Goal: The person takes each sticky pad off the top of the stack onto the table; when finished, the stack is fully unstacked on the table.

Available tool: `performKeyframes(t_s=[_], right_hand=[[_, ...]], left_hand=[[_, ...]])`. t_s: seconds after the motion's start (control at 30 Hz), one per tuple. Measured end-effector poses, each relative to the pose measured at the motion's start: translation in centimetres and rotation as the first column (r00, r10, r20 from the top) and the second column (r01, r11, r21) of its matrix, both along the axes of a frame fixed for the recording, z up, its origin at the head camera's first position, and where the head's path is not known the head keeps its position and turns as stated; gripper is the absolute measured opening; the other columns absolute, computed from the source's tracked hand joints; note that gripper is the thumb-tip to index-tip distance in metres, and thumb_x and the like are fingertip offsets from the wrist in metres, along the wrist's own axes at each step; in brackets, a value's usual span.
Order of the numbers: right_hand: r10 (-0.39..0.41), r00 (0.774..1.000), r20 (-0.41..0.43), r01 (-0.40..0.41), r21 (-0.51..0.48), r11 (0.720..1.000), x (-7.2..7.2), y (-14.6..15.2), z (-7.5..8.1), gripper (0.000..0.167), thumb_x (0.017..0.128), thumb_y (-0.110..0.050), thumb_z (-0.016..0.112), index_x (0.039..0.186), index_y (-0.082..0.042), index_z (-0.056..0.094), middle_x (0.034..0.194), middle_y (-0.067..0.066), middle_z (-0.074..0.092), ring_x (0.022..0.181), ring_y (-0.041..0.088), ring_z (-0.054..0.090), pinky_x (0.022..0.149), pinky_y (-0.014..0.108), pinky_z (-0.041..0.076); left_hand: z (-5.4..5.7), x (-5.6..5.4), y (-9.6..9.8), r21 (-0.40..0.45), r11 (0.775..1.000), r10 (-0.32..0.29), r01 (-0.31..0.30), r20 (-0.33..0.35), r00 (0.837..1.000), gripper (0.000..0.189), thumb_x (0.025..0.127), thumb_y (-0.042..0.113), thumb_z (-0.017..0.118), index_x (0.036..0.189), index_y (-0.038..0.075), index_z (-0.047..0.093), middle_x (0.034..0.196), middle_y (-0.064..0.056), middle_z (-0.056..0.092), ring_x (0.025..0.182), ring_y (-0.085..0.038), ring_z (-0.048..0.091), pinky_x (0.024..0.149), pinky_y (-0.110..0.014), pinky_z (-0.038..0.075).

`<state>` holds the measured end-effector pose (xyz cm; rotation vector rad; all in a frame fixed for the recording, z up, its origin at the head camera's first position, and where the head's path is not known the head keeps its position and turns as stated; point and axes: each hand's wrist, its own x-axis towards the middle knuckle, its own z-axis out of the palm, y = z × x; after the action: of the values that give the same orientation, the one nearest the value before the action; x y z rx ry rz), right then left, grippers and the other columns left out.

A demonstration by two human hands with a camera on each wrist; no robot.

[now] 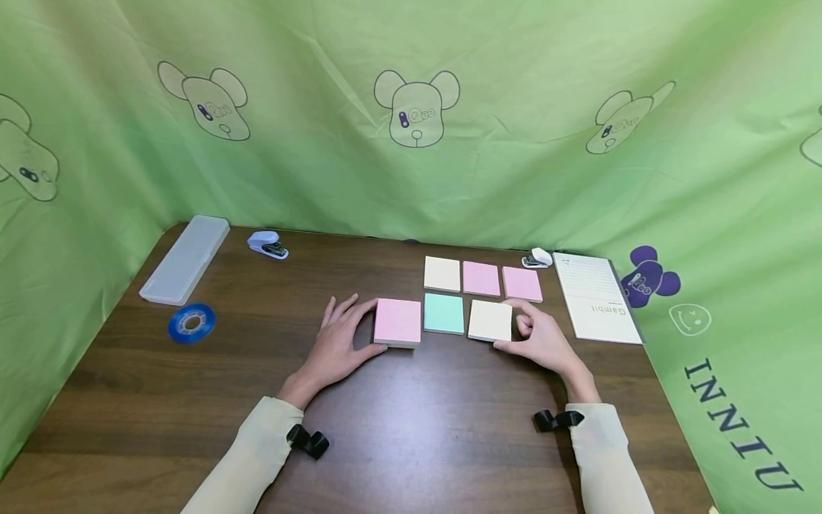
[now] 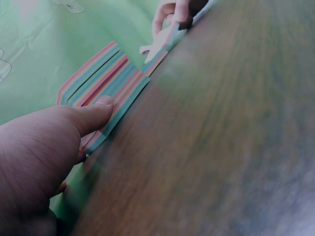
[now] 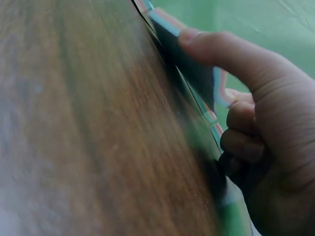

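My left hand (image 1: 335, 345) grips a thick stack of sticky notes (image 1: 397, 321) with a pink top, thumb on its near side. Striped pink, yellow and blue-green edges of this stack (image 2: 106, 83) show in the left wrist view. Between thumb and forefinger, my right hand (image 1: 538, 335) pinches a thin cream sticky note pad (image 1: 490, 320). Its dark underside shows in the right wrist view, tilted up from the table. A teal pad (image 1: 444, 313) lies between the two. Behind them sit a cream pad (image 1: 442, 274) and two pink pads, one in the middle (image 1: 481, 278), one rightmost (image 1: 522, 284).
A white stapler (image 1: 536, 258) and a notebook (image 1: 597, 296) lie at the back right. On the left are a blue stapler (image 1: 267, 244), a translucent case (image 1: 186, 260) and a blue tape roll (image 1: 192, 323). Green cloth (image 1: 321, 164) hangs behind the wooden table (image 1: 411, 442).
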<state>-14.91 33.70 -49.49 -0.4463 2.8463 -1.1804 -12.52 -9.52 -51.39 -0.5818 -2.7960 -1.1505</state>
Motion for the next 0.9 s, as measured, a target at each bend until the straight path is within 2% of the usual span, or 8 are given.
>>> performKeyframes(t_s=[0.13,0.3,0.4,0.6,0.8,0.9], right_hand=[[0.007,1.000,-0.011,-0.006,0.121,0.993,-0.16,-0.25,0.07,0.075,0.083,-0.031,0.101,0.144,-0.011,0.063,0.077,-0.009,0.028,0.069,0.004,0.026,0.073,0.030,0.032],[0.021,1.000,-0.021,-0.016,0.198,0.980,-0.42,-0.53,0.16,0.081,0.082,-0.035,0.100,0.149,-0.008,0.063,0.076,-0.011,0.031,0.069,0.005,0.027,0.073,0.032,0.033],[0.033,0.999,-0.034,-0.025,0.201,0.979,-0.54,-0.56,0.29,0.086,0.081,-0.032,0.101,0.154,-0.007,0.061,0.076,-0.011,0.032,0.068,0.006,0.029,0.073,0.032,0.035],[0.025,0.998,-0.056,-0.016,0.149,0.989,-0.59,-0.36,0.28,0.095,0.076,-0.025,0.105,0.159,-0.013,0.059,0.076,-0.011,0.031,0.069,0.005,0.030,0.076,0.030,0.037],[0.018,0.999,-0.051,-0.011,0.139,0.990,-0.42,-0.37,0.17,0.078,0.080,-0.027,0.103,0.148,-0.012,0.067,0.076,-0.012,0.032,0.069,0.004,0.031,0.073,0.029,0.036],[0.024,0.998,-0.058,-0.015,0.149,0.989,-0.44,-0.54,0.14,0.075,0.083,-0.027,0.100,0.149,-0.011,0.068,0.076,-0.013,0.032,0.068,0.004,0.029,0.071,0.029,0.034]], left_hand=[[0.17,0.03,0.00,-0.005,1.000,-0.002,0.002,0.009,1.000,0.088,0.091,0.036,0.093,0.164,0.009,0.052,0.164,-0.013,0.058,0.163,-0.042,0.036,0.138,-0.063,0.003],[0.30,0.07,0.00,-0.008,1.000,-0.004,0.004,0.012,1.000,0.088,0.091,0.038,0.092,0.164,0.009,0.052,0.164,-0.013,0.057,0.164,-0.042,0.035,0.138,-0.063,0.003],[0.35,0.09,-0.05,-0.006,1.000,-0.004,0.004,0.009,1.000,0.088,0.091,0.038,0.092,0.164,0.009,0.052,0.164,-0.013,0.058,0.164,-0.041,0.036,0.138,-0.063,0.003],[0.34,0.12,-0.10,-0.002,1.000,-0.003,0.003,0.002,1.000,0.087,0.091,0.037,0.092,0.164,0.009,0.052,0.163,-0.013,0.058,0.163,-0.042,0.036,0.138,-0.064,0.004],[0.20,0.08,-0.04,-0.004,1.000,-0.006,0.006,0.003,1.000,0.087,0.092,0.037,0.092,0.164,0.009,0.052,0.164,-0.012,0.058,0.163,-0.042,0.035,0.138,-0.064,0.004],[0.27,0.09,-0.01,-0.004,1.000,-0.006,0.006,0.005,1.000,0.088,0.091,0.037,0.092,0.164,0.009,0.052,0.164,-0.013,0.058,0.164,-0.042,0.035,0.138,-0.063,0.003]])
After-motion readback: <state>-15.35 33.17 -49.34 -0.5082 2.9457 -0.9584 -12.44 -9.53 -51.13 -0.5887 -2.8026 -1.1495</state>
